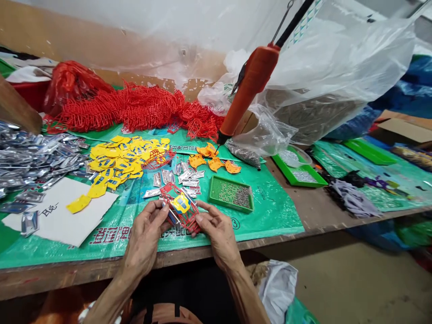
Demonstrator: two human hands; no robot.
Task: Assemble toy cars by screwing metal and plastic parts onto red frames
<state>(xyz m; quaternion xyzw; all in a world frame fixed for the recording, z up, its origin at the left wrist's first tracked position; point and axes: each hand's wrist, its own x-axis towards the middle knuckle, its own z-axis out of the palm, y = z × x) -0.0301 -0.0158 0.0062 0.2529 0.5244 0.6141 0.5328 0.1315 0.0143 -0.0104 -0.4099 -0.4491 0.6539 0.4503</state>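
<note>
Both hands are closed on one red frame, the left hand (145, 234) pinching its left edge, the right hand (218, 229) its right side. The red frame (189, 218) lies between them above the green sheet (270, 198), long axis slanting from far left to near right; a yellow piece (181, 204) sits on it. The right hand is nearer the green screw tray (213, 193).

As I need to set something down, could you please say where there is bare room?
Bare green plastic sheet lies right of the green perforated rectangular tray; bare brown tabletop lies in front of the shallow bright-green tray. Crowded: the left and far side, with shiny silver pieces, flat yellow pieces and red plastic frames.
</note>
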